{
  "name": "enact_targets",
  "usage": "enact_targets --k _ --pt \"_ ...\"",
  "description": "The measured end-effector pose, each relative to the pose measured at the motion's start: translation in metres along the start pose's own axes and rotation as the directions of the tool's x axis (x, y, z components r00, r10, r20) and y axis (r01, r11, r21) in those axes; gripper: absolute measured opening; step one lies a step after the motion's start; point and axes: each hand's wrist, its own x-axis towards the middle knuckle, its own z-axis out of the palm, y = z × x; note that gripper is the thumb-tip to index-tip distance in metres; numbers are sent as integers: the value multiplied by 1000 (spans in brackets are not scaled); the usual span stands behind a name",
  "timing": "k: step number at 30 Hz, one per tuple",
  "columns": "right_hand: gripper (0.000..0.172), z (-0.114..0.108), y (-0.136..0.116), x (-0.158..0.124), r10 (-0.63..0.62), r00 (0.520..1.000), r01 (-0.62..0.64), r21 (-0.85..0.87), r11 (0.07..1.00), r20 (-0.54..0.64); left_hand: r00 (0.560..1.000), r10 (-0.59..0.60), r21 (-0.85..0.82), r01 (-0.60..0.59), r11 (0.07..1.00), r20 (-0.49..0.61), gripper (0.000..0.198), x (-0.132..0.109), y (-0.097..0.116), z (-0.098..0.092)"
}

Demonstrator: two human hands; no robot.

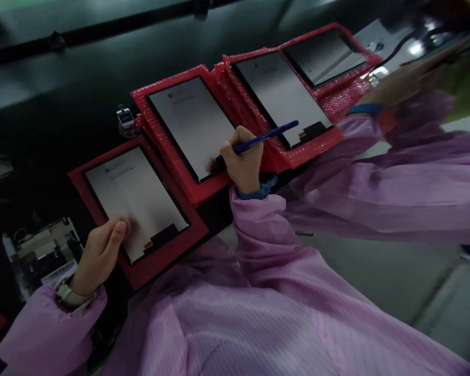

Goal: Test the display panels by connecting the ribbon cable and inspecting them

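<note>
My left hand (100,256) is closed on the left edge of the nearest display panel (135,193), thumb on top, some fingertips hidden. This panel has a grey face, a thin black border and a dark strip with an orange connector at its lower end. A red sheet (188,227) lies under it. A blue pen (262,138) is in my right hand (245,164), which hovers at the lower corner of a second display panel (194,125). That panel rests on a red bubble-wrap pouch (191,190).
Further right, two more display panels (280,94) (325,57) lie on red bubble wrap. A person in a pink sleeve (407,183) works there, with a hand (399,83) reaching over the bench. A metal clip-like part (125,120) and a metal fixture (47,250) sit at left.
</note>
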Motion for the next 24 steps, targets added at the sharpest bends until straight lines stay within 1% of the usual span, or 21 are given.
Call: enact_targets --k 4,7,9,10,12,14,15,16,17,18,19,20,21,22,23,24 --pt "36 0 -2 0 -11 1000 11 -14 1000 3 1000 3 -6 -3 1000 8 48 1 -1 0" --pt "36 2 -2 1 -1 1000 2 -30 1000 24 1000 3 2 -3 1000 1 48 1 -1 1" --pt "37 2 -1 2 -2 1000 2 -12 1000 24 1000 2 -1 -2 1000 -10 48 0 -1 2" --pt "36 1 -1 3 -2 1000 1 27 1000 9 1000 1 -11 -1 1000 -17 47 0 -2 2" --pt "34 -2 -4 4 23 998 -13 165 986 -61 999 -10 -45 8 999 -30 43 -2 -3 3" --pt "32 -8 -14 1 90 985 -37 336 941 -144 999 -16 -78 13 997 -45 38 -5 -4 4" --pt "31 -11 -22 -3 125 979 -48 415 909 -159 999 -10 -88 6 996 -50 36 -6 -4 5" --pt "30 -14 -31 -9 151 977 -60 481 874 -152 999 7 -98 -12 995 -48 34 -7 -3 5" --pt "30 -16 -42 -16 162 981 -80 545 835 -105 999 34 -110 -38 993 -37 33 -9 -2 6" --pt "29 -17 -53 -24 157 987 -109 601 792 -29 998 65 -127 -66 990 -13 33 -10 -1 8" --pt "30 -16 -64 -34 144 987 -159 649 744 77 995 98 -156 -93 983 22 33 -12 0 9" --pt "29 -15 -74 -44 120 967 -245 677 694 227 990 130 -193 -115 974 63 34 -14 2 10" --pt "28 -11 -83 -55 79 913 -351 670 654 401 981 159 -234 -130 963 107 36 -15 4 11" --pt "27 -7 -90 -65 30 823 -456 628 631 568 972 182 -275 -137 952 148 38 -16 7 12" --pt "28 -2 -95 -75 -17 714 -543 569 618 700 962 201 -311 -138 940 183 40 -17 9 12" --pt "30 4 -98 -83 -48 617 -603 511 613 786 953 218 -342 -137 930 211 42 -18 11 12"
